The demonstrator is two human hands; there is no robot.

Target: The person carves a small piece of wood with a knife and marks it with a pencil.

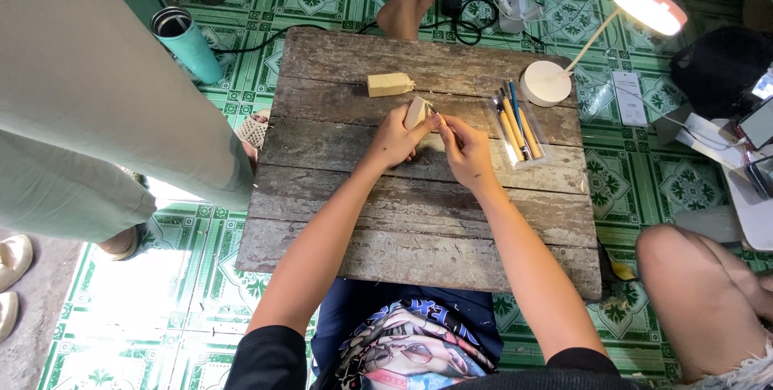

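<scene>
Two hands meet over the wooden table (pixel 338 189). Left hand (pixel 394 140) grips a small wood piece (pixel 416 111), and right hand (pixel 467 148) pinches a thin carving tool (pixel 435 114) against it. Carving looks under way; next cut needs slow, careful pushing.

Bare planks of the counter (pixel 419 221) lay open on the near side of the grip, wide room there. Just beyond it sat a pale wooden block (pixel 390 84), close in. Off to its right, a clear packet of tools (pixel 519 128) and a lamp base (pixel 546 82) crowded that side.
</scene>
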